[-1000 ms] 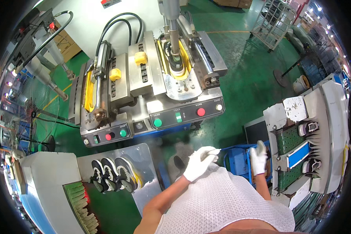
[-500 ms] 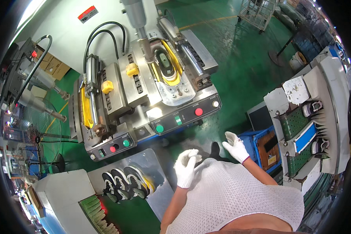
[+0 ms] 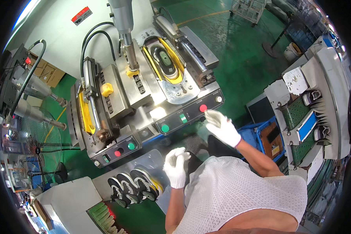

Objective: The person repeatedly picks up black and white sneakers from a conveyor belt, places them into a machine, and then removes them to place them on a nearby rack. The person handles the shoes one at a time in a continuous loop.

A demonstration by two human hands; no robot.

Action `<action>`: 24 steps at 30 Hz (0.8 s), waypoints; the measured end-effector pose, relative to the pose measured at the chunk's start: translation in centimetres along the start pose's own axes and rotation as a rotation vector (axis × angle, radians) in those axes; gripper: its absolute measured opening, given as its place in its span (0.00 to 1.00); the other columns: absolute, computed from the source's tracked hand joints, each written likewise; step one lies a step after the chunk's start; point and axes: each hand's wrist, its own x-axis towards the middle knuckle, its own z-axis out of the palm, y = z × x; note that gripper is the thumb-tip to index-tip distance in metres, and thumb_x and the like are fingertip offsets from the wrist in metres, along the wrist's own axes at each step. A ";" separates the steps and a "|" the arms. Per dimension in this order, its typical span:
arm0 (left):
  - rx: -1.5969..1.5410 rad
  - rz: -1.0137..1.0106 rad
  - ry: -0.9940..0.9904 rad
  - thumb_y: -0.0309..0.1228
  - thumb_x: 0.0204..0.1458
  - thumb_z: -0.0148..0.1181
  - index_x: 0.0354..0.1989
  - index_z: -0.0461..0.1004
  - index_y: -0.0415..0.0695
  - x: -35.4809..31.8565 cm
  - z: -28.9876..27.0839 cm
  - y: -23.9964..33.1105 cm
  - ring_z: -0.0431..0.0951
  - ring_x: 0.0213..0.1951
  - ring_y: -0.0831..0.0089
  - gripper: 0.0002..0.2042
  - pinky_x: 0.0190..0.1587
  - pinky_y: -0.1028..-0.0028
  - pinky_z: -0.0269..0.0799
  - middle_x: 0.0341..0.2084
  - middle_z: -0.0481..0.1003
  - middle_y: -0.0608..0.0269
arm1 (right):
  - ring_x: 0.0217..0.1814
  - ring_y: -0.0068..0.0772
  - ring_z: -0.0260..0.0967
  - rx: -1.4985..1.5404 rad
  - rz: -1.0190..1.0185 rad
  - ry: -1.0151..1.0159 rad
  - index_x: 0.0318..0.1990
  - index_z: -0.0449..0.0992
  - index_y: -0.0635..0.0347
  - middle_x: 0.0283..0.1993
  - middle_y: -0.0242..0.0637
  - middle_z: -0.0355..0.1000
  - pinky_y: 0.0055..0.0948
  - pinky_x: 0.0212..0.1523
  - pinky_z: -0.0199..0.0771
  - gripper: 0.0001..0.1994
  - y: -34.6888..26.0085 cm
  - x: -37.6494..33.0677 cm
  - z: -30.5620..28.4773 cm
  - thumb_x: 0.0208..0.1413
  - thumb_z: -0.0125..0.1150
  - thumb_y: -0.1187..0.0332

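Observation:
My right hand (image 3: 223,129), in a white glove, is open with fingers stretched toward the machine's front panel. Its fingertips lie just below the red button (image 3: 203,108); whether they touch the panel cannot be told. My left hand (image 3: 176,167), also gloved, hovers in front of my body, fingers loosely bent and apart, nothing visible in it. On the machine (image 3: 148,113) a dark shoe (image 3: 164,60) sits sole up in the right station, between yellow pads (image 3: 170,50). A metal press rod (image 3: 129,50) ends over a yellow block (image 3: 132,71) left of the shoe.
Several black-and-white shoes (image 3: 129,186) lie on the left near a grey sheet-metal ledge (image 3: 154,158). To the right stands a conveyor (image 3: 337,113) carrying shoes on green racks (image 3: 300,111), with a blue crate (image 3: 267,124) beside it. A green button (image 3: 165,128) sits on the panel.
My right hand has moved forward to the front panel near the red button. My left hand has shifted slightly nearer me. The view has shifted, and the rod appears farther left of the shoe.

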 end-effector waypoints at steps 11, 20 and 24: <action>-0.062 0.160 0.262 0.18 0.65 0.56 0.55 0.73 0.35 3.6 2.0 1.5 0.83 0.44 0.65 0.11 0.48 0.65 0.85 0.48 0.80 0.51 | 0.71 0.59 0.66 -0.862 -0.129 0.102 0.70 0.62 0.70 0.68 0.64 0.67 0.41 0.72 0.66 0.47 -7.5 36.7 6.7 0.48 0.74 0.49; -0.066 0.142 0.446 0.21 0.66 0.57 0.55 0.72 0.36 6.3 3.9 2.1 0.83 0.45 0.63 0.11 0.48 0.65 0.85 0.50 0.78 0.49 | 0.52 0.64 0.79 -1.099 -0.333 -0.007 0.51 0.70 0.76 0.46 0.69 0.77 0.46 0.55 0.79 0.29 -4.2 41.8 7.4 0.52 0.67 0.56; 0.010 0.135 0.386 0.24 0.66 0.56 0.54 0.73 0.35 9.0 3.8 3.9 0.83 0.43 0.65 0.10 0.46 0.66 0.85 0.49 0.78 0.51 | 0.60 0.61 0.75 -1.059 -0.393 0.127 0.55 0.69 0.74 0.54 0.68 0.75 0.45 0.62 0.75 0.28 -0.8 41.8 7.4 0.55 0.65 0.59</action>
